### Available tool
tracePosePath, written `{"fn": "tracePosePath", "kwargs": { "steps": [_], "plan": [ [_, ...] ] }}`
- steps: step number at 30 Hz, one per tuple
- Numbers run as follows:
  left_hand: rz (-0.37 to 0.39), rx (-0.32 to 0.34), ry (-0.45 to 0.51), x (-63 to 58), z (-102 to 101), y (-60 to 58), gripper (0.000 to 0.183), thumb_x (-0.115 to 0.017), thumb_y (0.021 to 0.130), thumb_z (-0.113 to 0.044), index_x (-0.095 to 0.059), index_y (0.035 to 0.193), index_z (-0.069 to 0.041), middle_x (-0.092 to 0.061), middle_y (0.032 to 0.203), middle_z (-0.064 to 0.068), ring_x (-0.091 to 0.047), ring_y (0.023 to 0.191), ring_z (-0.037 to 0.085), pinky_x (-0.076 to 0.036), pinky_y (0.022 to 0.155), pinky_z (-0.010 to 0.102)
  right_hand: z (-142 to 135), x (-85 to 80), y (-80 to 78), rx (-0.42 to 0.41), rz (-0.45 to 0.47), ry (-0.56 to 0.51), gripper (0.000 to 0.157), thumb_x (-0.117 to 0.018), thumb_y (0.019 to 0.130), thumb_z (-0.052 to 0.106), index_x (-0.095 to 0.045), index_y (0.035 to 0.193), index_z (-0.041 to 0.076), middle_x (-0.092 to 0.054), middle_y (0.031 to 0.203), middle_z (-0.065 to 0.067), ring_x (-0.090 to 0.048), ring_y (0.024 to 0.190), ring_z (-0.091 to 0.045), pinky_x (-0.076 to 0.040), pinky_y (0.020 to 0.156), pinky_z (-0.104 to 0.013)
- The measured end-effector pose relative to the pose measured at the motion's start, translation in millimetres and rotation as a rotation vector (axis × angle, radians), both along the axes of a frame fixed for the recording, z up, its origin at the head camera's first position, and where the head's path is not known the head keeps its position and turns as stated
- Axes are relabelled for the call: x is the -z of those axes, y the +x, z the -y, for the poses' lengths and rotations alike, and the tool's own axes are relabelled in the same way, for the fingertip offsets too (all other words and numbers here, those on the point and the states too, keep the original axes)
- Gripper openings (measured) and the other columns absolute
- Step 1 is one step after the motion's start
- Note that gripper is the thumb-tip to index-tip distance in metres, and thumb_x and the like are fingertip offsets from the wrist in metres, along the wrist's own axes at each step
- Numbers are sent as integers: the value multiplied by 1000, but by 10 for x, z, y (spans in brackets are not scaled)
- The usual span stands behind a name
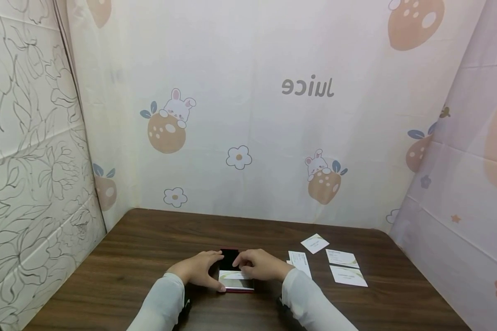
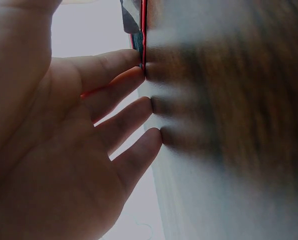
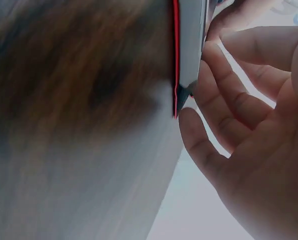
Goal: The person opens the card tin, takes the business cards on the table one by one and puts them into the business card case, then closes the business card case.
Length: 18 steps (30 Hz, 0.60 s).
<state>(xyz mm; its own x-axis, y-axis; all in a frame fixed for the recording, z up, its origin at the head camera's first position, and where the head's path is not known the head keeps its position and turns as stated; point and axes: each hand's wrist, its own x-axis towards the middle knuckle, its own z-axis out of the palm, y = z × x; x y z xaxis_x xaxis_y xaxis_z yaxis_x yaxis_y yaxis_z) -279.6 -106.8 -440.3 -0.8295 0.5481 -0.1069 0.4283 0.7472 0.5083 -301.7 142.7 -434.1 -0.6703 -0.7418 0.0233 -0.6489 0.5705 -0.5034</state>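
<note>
A card case (image 1: 230,259) with red edges and a black inside lies unfolded on the table. White business cards (image 1: 233,275) fill its near half. My left hand (image 1: 196,269) grips the case's left side, thumb at the near corner and index finger by the far edge; in the left wrist view, other fingertips (image 2: 156,135) rest on the table. My right hand (image 1: 262,265) lies over the case's right side, its bent index finger touching near the top of the cards. In the right wrist view, its fingers sit against the stack's side; no clear pinch shows.
To the right, several loose business cards (image 1: 314,243) lie spread on the dark wooden table (image 1: 170,230). One upright card (image 1: 299,262) is close to my right wrist. Printed curtains (image 1: 248,115) hang behind and beside the table.
</note>
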Motion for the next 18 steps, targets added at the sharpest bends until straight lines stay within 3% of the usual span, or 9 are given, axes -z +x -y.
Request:
{"fn": "tracePosePath", "kwargs": {
  "steps": [9, 18],
  "plan": [
    [2, 16, 19, 13, 2, 0, 92, -83, 78, -48, -45, 150, -4, -37, 157, 14, -30, 145, 38, -31, 111, 59, -310, -111, -40, 100, -71, -25, 19, -65, 97, 6, -71, 114, 10, -70, 110, -1, -64, 99, -11, -54, 85, -34],
    [-3, 27, 28, 10, 11, 16, 91, -84, 79, -45, -45, 149, -3, -37, 157, 15, -29, 145, 39, -31, 111, 59, -829, -192, -98, 276, -67, 14, 21, -73, 90, 9, -70, 111, 5, -68, 95, 0, -61, 86, -15, -53, 74, -37]
  ]
}}
